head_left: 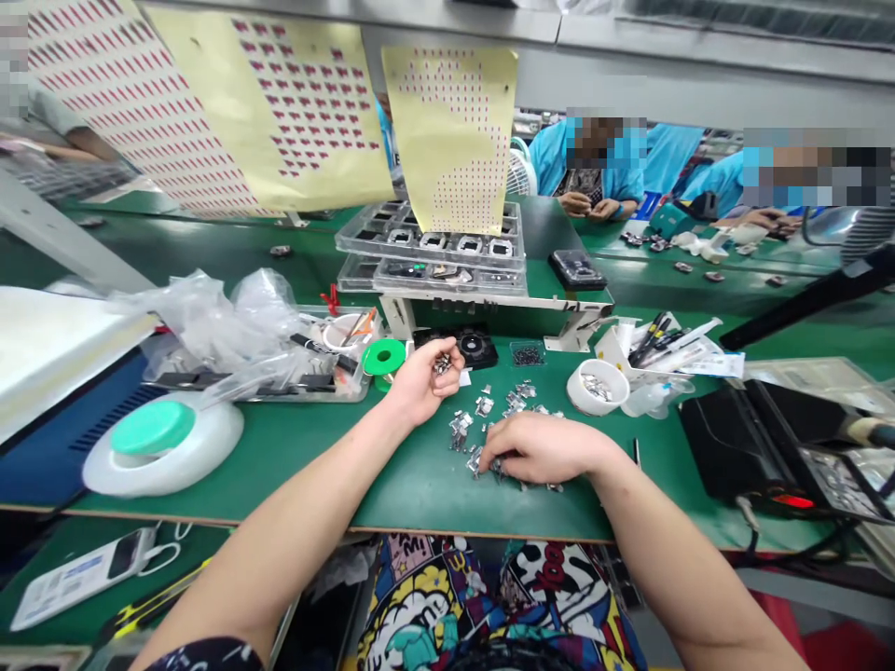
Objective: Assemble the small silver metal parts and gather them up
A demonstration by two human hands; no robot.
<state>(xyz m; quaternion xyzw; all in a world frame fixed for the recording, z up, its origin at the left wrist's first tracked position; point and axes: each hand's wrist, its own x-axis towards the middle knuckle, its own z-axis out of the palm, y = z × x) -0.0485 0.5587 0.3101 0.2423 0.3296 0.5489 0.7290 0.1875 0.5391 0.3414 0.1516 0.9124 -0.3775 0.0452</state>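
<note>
Two bare hands worked over the green table [300, 461]. The left hand [423, 377] was raised above the surface, its fingers curled together around a small heap of metal bits [442, 363], too many and too tiny to count. The right hand [549, 449] was lower and nearer, its fingers bent down into loose metal parts [460, 429]; whether they were clamped on one, I could not tell. Those parts lay in the middle of the table, mostly left of and beyond the right hand, overlapping too much for a sure count.

Around them stood one white tub [594, 405] of silvery pieces to the right, one small clear tray [517, 346] of dark bits at the far side, and one green spool [397, 352] just left of the left hand. A black fixture [479, 345] sat beyond that hand, partly hidden by it. Farther right, two people in blue [545, 163] sat at another bench. The right hand stood in the way of part of the spread, covering its near right portion.

The loose parts pointed in mixed directions, with no shared long axis; those in the left palm were too small to read.
</note>
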